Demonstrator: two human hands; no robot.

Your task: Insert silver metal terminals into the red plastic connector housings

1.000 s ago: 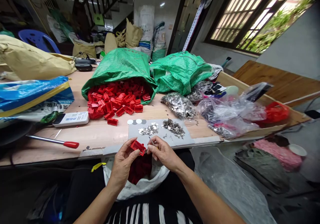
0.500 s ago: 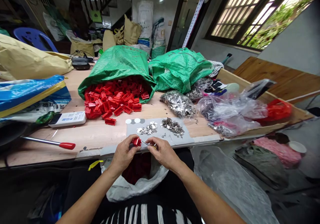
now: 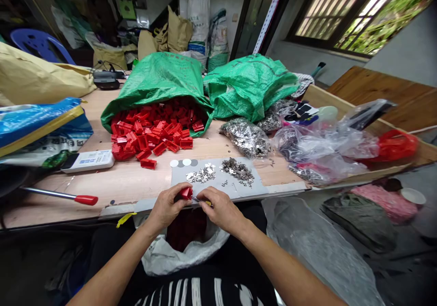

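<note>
Between the thumb and fingers of my left hand (image 3: 170,207) is a small red plastic housing (image 3: 186,193), its open end turned to the right. My right hand (image 3: 220,209) is closed on a thin metal-shafted tool (image 3: 196,199) with a bit of yellow handle showing; it looks like a small screwdriver. The shaft's tip meets the open end of the red housing, and what it touches inside is too small to see. Just beyond my hands, a grey mat (image 3: 177,176) carries a pile of shiny metal pieces (image 3: 204,173) and a pile of darker metal clips (image 3: 237,169).
Red housings (image 3: 150,135) spill from a green woven sack (image 3: 164,76) at the back. A bag of metal parts (image 3: 246,137) lies right of them. Below the table edge, a white sack (image 3: 170,258) sits open in my lap. A red-handled lever (image 3: 85,200) is at left.
The tool in my right hand has moved closer to the red housing, with less of its shaft showing. The view has shifted slightly; my left hand keeps its hold.
</note>
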